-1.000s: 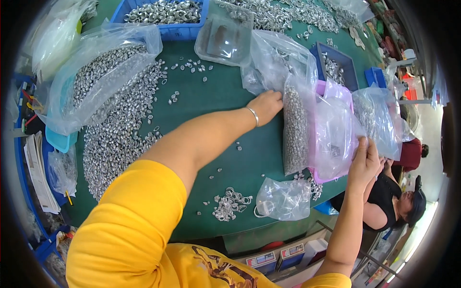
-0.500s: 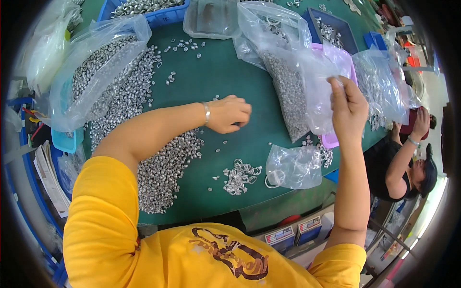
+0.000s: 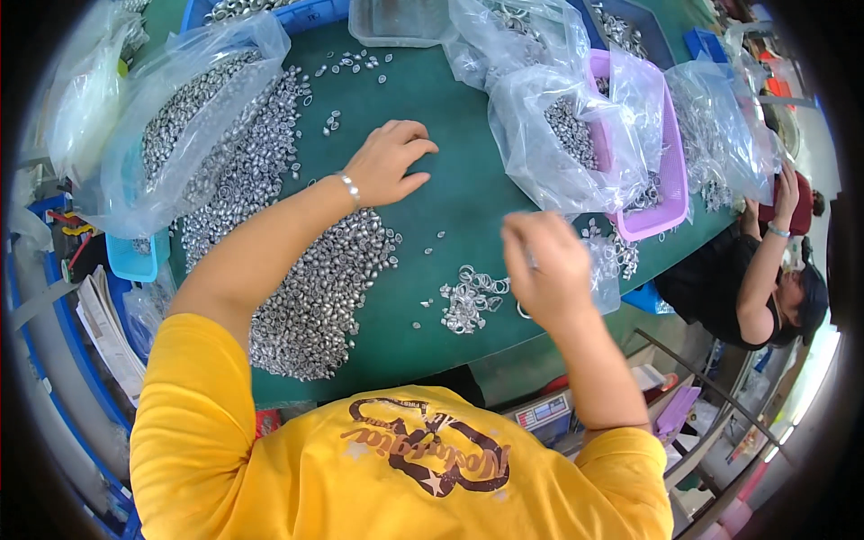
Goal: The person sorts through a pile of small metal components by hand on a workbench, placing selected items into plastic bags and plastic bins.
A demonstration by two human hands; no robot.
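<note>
I see the left hand (image 3: pixel 387 166) spread, seemingly empty, by heaped metal pieces (image 3: pixel 310 310) on the surface (image 3: pixel 450 193), right hand (image 3: pixel 553 270) half-curled, blurred, can't tell its grip, clear bag (image 3: pixel 522 139) against pink basket (image 3: pixel 677 171), probably propping its mouth open.

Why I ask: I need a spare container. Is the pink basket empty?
Not empty: silvery metal pieces show inside the pink basket. A clear plastic bag covers part, so I cannot tell how full.
</note>
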